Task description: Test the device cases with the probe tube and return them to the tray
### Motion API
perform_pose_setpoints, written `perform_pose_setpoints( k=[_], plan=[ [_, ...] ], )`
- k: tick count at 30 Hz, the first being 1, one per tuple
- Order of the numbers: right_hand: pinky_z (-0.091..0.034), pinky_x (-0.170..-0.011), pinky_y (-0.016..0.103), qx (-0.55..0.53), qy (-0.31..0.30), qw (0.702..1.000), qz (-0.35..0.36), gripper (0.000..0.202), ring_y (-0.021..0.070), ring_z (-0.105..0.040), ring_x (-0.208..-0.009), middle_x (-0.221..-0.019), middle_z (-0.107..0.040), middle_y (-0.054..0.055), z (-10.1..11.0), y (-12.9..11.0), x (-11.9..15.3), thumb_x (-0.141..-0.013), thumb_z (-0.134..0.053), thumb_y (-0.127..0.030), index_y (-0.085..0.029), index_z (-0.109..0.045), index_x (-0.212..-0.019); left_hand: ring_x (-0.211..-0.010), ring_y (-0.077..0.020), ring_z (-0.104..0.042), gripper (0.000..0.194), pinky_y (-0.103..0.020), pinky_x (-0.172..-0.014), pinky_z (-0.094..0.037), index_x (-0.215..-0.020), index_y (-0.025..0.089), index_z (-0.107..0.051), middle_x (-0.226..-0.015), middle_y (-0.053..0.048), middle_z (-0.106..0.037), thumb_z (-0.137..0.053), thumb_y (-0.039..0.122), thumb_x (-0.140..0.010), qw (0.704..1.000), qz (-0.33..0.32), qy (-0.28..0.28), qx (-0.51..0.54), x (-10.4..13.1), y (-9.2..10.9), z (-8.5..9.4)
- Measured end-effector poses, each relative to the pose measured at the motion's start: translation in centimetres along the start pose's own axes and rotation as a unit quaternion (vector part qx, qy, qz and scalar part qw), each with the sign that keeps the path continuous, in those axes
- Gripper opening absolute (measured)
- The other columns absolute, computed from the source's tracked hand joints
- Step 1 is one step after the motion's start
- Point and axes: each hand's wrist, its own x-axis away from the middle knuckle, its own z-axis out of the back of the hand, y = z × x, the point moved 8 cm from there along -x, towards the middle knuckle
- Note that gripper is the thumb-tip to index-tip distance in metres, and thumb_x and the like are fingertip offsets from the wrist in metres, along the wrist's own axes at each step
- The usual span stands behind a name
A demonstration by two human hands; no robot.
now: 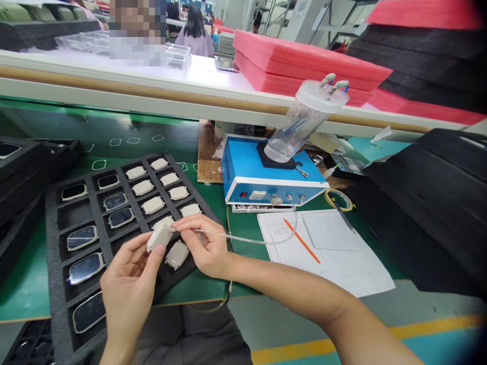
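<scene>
Between the thumb and fingers of my left hand [131, 276] is a beige smartwatch case [160, 236], held tilted above the tray. My right hand [205, 246] pinches the end of a clear thin tube [243, 239] against the case's upper edge; the exact contact is hidden by my fingers. From there the tube loops right to the front of a blue machine [274, 170]. Beneath my hands lies a black foam tray [55, 263] with compartments. Some hold watch cases with dark screens up [87, 267], others show beige backs [153, 205].
A clear cylinder [291, 129] stands on the machine. To the right lie a paper sheet [361, 274], an orange stick [302, 241] and a tape roll [340, 199]. Black foam [422, 203] is at far right. Red foam blocks [297, 61] sit on the shelf; people are beyond.
</scene>
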Motion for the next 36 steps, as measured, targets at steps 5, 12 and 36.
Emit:
perform_pose_setpoints(
  k=[5, 12, 36],
  plan=[
    [-0.066, -0.087, 0.037, 0.001, -0.001, 1.000, -0.007, 0.012, 0.0195, -0.079, -0.096, -0.100, -0.083, 0.008, -0.1, 0.1, 0.1, -0.102, -0.061, -0.026, -0.024, -0.072, -0.098, -0.090, -0.0232, -0.081, 0.049, -0.024, -0.078, -0.065, -0.107, 0.018, -0.077, -0.101, -0.009, -0.084, -0.093, 0.042, -0.069, 1.000, -0.004, -0.003, -0.001, 0.0, -0.1, 0.0],
    [-0.065, -0.087, 0.037, 0.012, -0.010, 1.000, -0.020, 0.015, 0.0197, -0.079, -0.097, -0.100, -0.082, 0.008, -0.1, 0.3, 0.1, -0.103, -0.058, -0.030, -0.024, -0.071, -0.097, -0.092, -0.0257, -0.081, 0.051, -0.029, -0.081, -0.066, -0.108, 0.017, -0.076, -0.102, -0.011, -0.083, -0.092, 0.045, -0.069, 1.000, -0.005, -0.001, -0.004, 0.0, 0.0, -0.1],
    [-0.064, -0.092, 0.039, -0.004, -0.017, 1.000, -0.010, 0.015, 0.0205, -0.078, -0.099, -0.103, -0.081, 0.008, 0.0, -0.2, 0.7, -0.103, -0.059, -0.026, -0.024, -0.073, -0.100, -0.091, -0.0238, -0.079, 0.040, -0.031, -0.082, -0.064, -0.107, 0.015, -0.075, -0.103, -0.010, -0.082, -0.085, 0.040, -0.078, 0.998, -0.045, -0.001, -0.034, 0.4, 1.3, 0.7]
  ],
)
